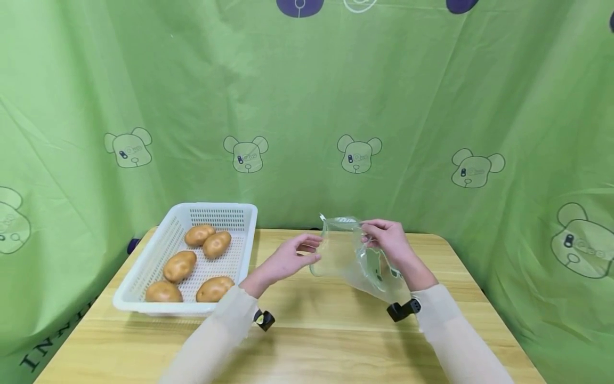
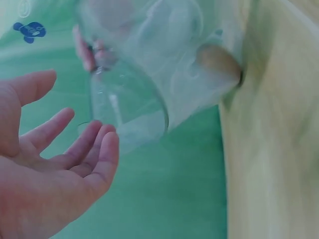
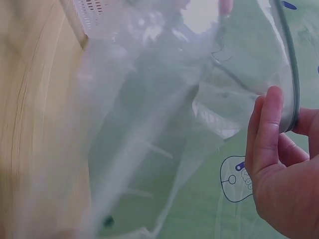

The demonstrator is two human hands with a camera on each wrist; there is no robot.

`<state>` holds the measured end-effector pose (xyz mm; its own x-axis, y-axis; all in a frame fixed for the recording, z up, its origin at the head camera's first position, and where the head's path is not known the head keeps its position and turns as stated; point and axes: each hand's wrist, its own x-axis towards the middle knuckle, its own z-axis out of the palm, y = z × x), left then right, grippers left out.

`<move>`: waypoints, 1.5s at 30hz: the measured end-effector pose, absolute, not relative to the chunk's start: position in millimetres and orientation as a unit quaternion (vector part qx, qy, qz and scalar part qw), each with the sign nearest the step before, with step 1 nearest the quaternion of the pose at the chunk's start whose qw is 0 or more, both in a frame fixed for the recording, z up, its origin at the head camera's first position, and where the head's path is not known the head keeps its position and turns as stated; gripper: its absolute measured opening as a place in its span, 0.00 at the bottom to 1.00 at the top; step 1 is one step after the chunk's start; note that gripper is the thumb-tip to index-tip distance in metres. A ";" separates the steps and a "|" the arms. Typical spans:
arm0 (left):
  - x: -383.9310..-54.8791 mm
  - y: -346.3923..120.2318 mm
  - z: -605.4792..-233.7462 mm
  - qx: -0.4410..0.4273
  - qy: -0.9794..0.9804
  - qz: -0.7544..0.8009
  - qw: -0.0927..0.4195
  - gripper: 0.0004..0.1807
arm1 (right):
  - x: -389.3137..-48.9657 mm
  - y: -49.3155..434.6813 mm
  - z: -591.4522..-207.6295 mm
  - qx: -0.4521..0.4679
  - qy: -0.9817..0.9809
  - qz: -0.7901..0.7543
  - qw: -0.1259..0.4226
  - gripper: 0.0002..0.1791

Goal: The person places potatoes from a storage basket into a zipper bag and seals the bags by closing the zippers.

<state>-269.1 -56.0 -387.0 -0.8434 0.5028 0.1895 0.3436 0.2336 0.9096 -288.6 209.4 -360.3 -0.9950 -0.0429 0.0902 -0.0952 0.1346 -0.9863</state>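
Observation:
A clear plastic bag (image 1: 338,250) with a greenish strip along its mouth hangs over the table, its mouth spread and facing left. My right hand (image 1: 386,240) pinches the mouth's edge; in the right wrist view the strip runs between the thumb and fingers (image 3: 269,124). My left hand (image 1: 292,256) is at the other side of the mouth, palm towards it, fingers loosely bent and apart. In the left wrist view, its fingertips (image 2: 110,137) are right at the rim. The bag's lower part sags to the right, and a brownish patch shows through its plastic in the left wrist view.
A white perforated plastic basket (image 1: 247,250) stands on the left of the wooden table (image 1: 307,341). Several potatoes (image 1: 179,265) lie in it. Behind the table hangs a green curtain (image 1: 297,106) with bear prints.

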 end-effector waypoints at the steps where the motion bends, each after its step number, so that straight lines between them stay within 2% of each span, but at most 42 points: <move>1: -267.3 -60.7 -384.1 0.274 0.780 0.558 0.071 0.23 | -288.2 210.2 -360.3 0.045 -0.753 0.656 0.020 0.20; 10: -252.8 -105.6 -375.2 0.268 0.784 0.558 0.041 0.22 | -286.8 215.3 -359.4 0.043 -0.763 0.644 0.030 0.20; 21: -241.9 -173.8 -394.7 0.246 0.813 0.528 -0.005 0.18 | -286.2 213.2 -359.9 0.051 -0.751 0.658 0.026 0.21; 27: -241.1 -203.6 -408.2 0.233 0.834 0.501 -0.006 0.17 | -285.9 213.3 -360.3 0.048 -0.751 0.658 0.026 0.21; 33: -243.5 -226.1 -420.7 0.218 0.848 0.483 0.003 0.20 | -287.3 214.7 -362.1 0.043 -0.756 0.652 0.020 0.21; 45: -248.7 -254.1 -439.4 0.226 0.867 0.443 0.036 0.20 | -289.1 215.1 -365.8 0.048 -0.763 0.644 0.021 0.19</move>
<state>-248.7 -254.1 -439.4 -0.8950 0.4240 0.1383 0.3606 0.5054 0.7839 -289.1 215.1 -365.8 -0.9944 -0.0474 0.0939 -0.1005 0.1652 -0.9811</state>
